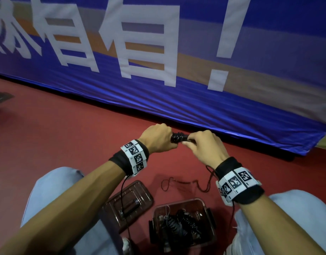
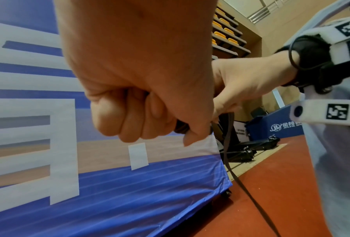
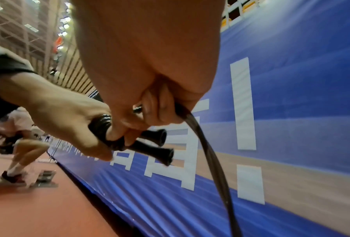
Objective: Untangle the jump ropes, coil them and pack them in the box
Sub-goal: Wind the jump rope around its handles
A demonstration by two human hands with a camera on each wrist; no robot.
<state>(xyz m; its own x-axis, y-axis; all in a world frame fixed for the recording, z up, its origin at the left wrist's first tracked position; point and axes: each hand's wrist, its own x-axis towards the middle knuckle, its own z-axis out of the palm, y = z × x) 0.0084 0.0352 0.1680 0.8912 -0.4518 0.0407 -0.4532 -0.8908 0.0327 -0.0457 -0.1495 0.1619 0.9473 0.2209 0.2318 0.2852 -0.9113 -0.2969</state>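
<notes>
My left hand (image 1: pixel 165 140) grips a black jump rope bundle (image 1: pixel 178 138), the cord wound in tight turns around its handles. In the right wrist view the two black handles (image 3: pixel 155 144) stick out side by side past the left hand (image 3: pixel 68 121). My right hand (image 1: pixel 193 144) pinches the cord (image 3: pixel 190 121) beside the coil, and the loose cord (image 3: pixel 216 168) trails down to the floor (image 1: pixel 186 184). The clear box (image 1: pixel 210 214) stands between my knees with several coiled ropes inside. In the left wrist view the left hand (image 2: pixel 141 104) is a fist around the dark rope (image 2: pixel 181 127).
The box's clear lid (image 1: pixel 140 188) lies on the red floor left of the box, with a black handle on it. A blue banner wall (image 1: pixel 176 100) runs close in front of my hands. My legs (image 1: pixel 48 196) flank the box. Another person (image 3: pixel 18 144) crouches far off.
</notes>
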